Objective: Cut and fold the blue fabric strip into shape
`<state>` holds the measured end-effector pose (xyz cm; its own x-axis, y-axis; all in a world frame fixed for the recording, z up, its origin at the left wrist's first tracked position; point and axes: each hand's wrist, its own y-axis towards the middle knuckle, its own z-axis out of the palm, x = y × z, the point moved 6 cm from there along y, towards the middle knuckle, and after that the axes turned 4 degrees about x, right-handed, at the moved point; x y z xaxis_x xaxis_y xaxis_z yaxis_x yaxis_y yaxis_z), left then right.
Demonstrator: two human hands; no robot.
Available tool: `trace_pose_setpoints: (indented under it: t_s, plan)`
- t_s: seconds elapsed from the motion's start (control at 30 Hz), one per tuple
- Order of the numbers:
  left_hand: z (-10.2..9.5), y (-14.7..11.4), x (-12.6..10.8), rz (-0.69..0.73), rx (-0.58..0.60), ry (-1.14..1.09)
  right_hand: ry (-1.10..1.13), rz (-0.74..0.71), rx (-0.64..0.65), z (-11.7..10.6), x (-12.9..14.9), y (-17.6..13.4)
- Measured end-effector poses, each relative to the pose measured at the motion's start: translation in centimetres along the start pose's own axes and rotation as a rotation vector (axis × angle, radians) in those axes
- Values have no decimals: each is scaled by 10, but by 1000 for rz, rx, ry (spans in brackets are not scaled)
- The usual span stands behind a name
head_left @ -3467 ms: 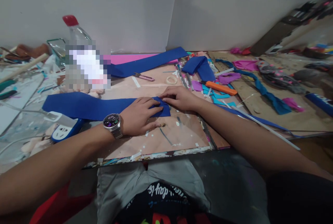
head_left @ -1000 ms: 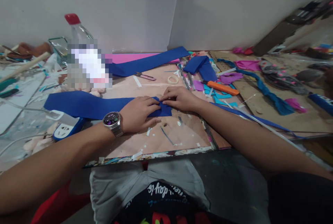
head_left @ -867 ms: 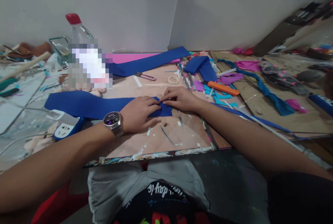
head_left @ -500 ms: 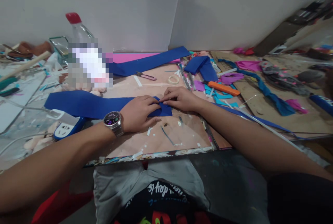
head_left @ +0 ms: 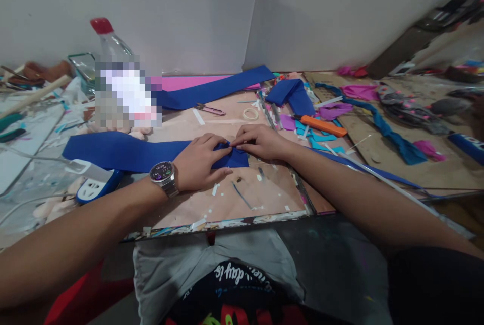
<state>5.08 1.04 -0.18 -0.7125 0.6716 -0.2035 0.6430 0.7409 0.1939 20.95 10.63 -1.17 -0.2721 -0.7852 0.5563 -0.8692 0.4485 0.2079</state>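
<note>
A strip of blue fabric or paper [head_left: 124, 151] lies flat along the front of the table, its right end folded. My left hand [head_left: 200, 161], a watch on its wrist, rests on this strip with fingers extended and the thumb spread away towards me. At the fold, my right hand [head_left: 260, 142] has thumb and fingers pinched on the blue strip; the fingertips of both hands meet there. Beyond them lie small pink thread snips [head_left: 210, 110] and a roll of tape [head_left: 250, 114]. What exactly is between the right fingertips is hidden.
Another blue strip [head_left: 219, 88] lies across pink sheets behind. A folded blue piece [head_left: 293, 94] and an orange cutter knife [head_left: 323, 126] are to the right. On the left are a red-capped bottle [head_left: 113, 43], a blurred-out bright area, and a power strip [head_left: 94, 186].
The left fingers have shifted slightly at the fold, and the right hand stays pinched there. The whole view has moved a little; the table things lie as before.
</note>
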Motion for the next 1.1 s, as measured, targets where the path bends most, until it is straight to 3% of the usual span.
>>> trace_pose_setpoints:
  t_s: [1.1]
  plan:
    - [-6,-1,4,53,4,47,-36,-6,29,-1,3,-1]
